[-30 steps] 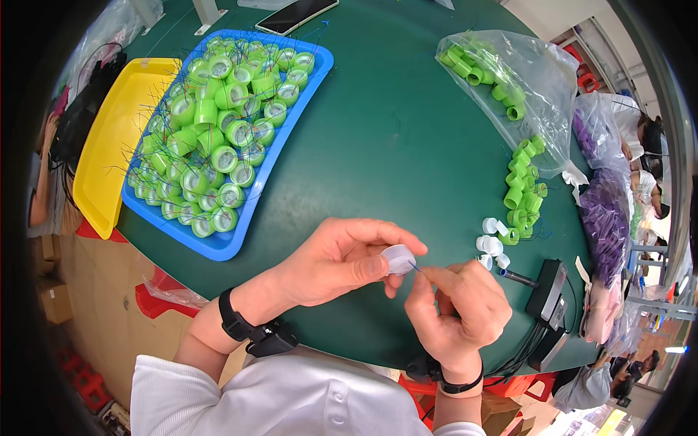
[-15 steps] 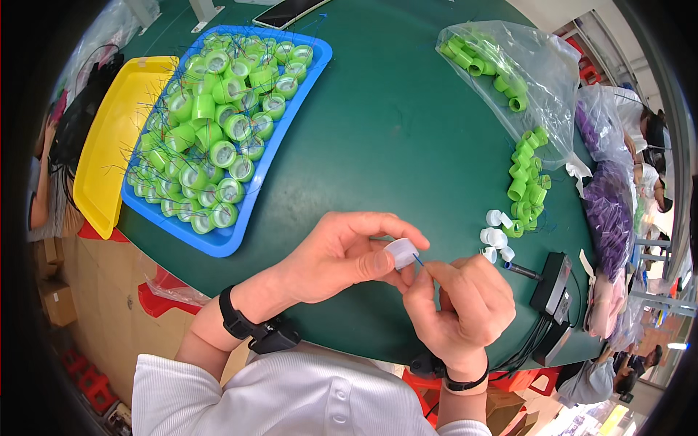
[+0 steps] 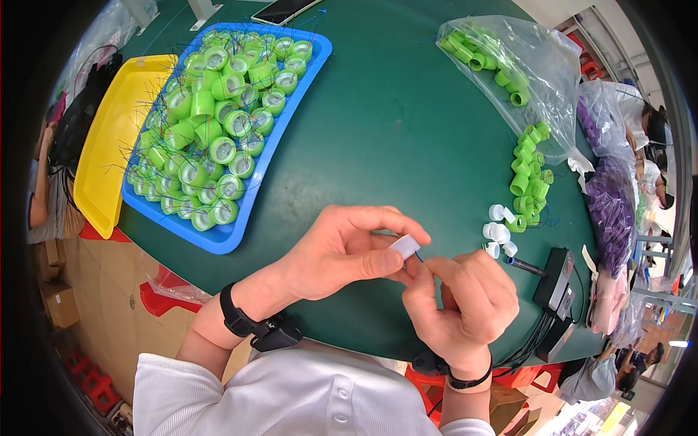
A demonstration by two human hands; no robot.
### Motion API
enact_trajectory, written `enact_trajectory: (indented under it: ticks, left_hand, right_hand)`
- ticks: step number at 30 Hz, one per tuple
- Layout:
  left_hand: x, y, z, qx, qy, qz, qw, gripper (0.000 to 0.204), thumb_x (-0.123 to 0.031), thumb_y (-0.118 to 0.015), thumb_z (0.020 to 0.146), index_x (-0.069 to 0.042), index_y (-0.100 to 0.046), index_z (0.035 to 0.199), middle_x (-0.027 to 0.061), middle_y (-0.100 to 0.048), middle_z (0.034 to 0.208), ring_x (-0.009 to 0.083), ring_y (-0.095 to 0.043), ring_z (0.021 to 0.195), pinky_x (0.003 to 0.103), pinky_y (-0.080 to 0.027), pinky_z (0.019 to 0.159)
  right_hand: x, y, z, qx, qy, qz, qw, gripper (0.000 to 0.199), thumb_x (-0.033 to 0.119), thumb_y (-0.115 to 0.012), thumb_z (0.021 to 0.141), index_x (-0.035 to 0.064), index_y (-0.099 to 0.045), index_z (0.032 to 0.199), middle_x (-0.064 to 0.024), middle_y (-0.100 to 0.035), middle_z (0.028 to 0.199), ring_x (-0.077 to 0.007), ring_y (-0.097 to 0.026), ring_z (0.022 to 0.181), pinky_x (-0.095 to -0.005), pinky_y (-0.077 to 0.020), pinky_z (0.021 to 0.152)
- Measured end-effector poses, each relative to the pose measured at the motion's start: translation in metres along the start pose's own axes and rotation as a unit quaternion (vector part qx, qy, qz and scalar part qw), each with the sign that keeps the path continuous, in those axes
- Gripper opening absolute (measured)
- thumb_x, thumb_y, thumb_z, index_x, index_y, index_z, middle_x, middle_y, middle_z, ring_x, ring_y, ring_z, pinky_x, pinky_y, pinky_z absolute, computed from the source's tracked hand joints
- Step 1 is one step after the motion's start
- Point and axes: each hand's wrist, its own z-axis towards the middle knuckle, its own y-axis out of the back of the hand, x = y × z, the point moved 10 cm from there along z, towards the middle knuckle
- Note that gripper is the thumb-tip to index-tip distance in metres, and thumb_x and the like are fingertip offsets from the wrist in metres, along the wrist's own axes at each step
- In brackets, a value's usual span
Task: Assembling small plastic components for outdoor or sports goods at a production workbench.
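Observation:
Between the thumb and fingers of my left hand (image 3: 342,254) is a small translucent white plastic cap (image 3: 405,246), tilted over the near part of the table. My right hand (image 3: 462,301) is closed just beside it, its thumb and forefinger pinching a thin blue wire (image 3: 419,257) at the cap's edge. Most of the wire is hidden by the fingers. To the right of my right hand lie several loose white caps (image 3: 497,233), and beyond them a row of green plastic cups (image 3: 528,182), some with thin wires.
A blue tray (image 3: 270,149) heaped with wired green cups stands on the left, overlapping a yellow tray (image 3: 102,156). A clear bag (image 3: 545,80) of green cups lies at the far right. A marker pen (image 3: 525,266) and a black box (image 3: 554,280) with cables sit at the right edge.
The white cap has turned in my left fingers, so its side shows more. My right hand has edged closer to it, and less blue wire shows between them.

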Motion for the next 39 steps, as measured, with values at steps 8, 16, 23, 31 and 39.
enact_trajectory:
  ticks: [8,16,23,31,39]
  left_hand:
    - [0.009,0.002,-0.002,-0.010,0.026,-0.091,0.995,0.034,-0.015,-0.062,0.086,0.006,-0.054,0.111,0.0104,-0.049,0.105,0.0178,-0.055,0.095,0.032,-0.054,0.080]
    - [0.012,0.002,-0.002,0.008,0.014,-0.076,0.997,0.034,-0.014,-0.061,0.087,0.007,-0.054,0.113,0.0105,-0.049,0.106,0.0169,-0.054,0.094,0.031,-0.051,0.081]
    - [0.008,0.011,-0.002,-0.044,-0.004,-0.062,0.997,0.036,-0.013,-0.063,0.085,0.005,-0.052,0.114,0.0112,-0.055,0.104,0.0195,-0.059,0.096,0.034,-0.052,0.081]
    - [0.015,0.013,0.000,-0.038,0.016,-0.082,0.996,0.033,-0.012,-0.066,0.083,0.005,-0.053,0.108,0.0129,-0.060,0.098,0.0202,-0.062,0.091,0.033,-0.053,0.077]
    - [0.017,0.016,0.000,-0.057,0.029,-0.102,0.993,0.034,-0.012,-0.068,0.081,0.005,-0.053,0.106,0.0122,-0.062,0.094,0.0184,-0.062,0.087,0.030,-0.051,0.077]
  right_hand:
    - [-0.005,-0.001,-0.003,-0.019,-0.020,0.008,1.000,0.015,-0.004,-0.064,0.054,0.0019,-0.061,0.067,-0.0012,-0.042,0.050,-0.0159,-0.040,0.041,-0.0272,-0.0303,0.037]
    - [0.001,-0.007,0.001,-0.006,0.010,0.012,1.000,0.013,-0.005,-0.064,0.056,0.0023,-0.057,0.065,-0.0014,-0.041,0.051,-0.0154,-0.040,0.042,-0.0273,-0.0311,0.038]
    - [-0.014,-0.015,-0.002,0.036,-0.062,0.016,0.997,0.016,-0.001,-0.066,0.062,0.0022,-0.053,0.069,-0.0026,-0.046,0.055,-0.0160,-0.044,0.043,-0.0269,-0.0335,0.038]
    - [-0.013,-0.018,-0.007,0.042,-0.033,0.049,0.997,0.014,-0.005,-0.062,0.070,0.0014,-0.050,0.075,-0.0062,-0.052,0.063,-0.0191,-0.050,0.048,-0.0299,-0.0396,0.040]
    - [-0.018,-0.021,-0.005,0.052,-0.057,0.081,0.994,0.015,-0.005,-0.062,0.072,0.0012,-0.051,0.079,-0.0078,-0.054,0.069,-0.0207,-0.053,0.053,-0.0299,-0.0423,0.045]
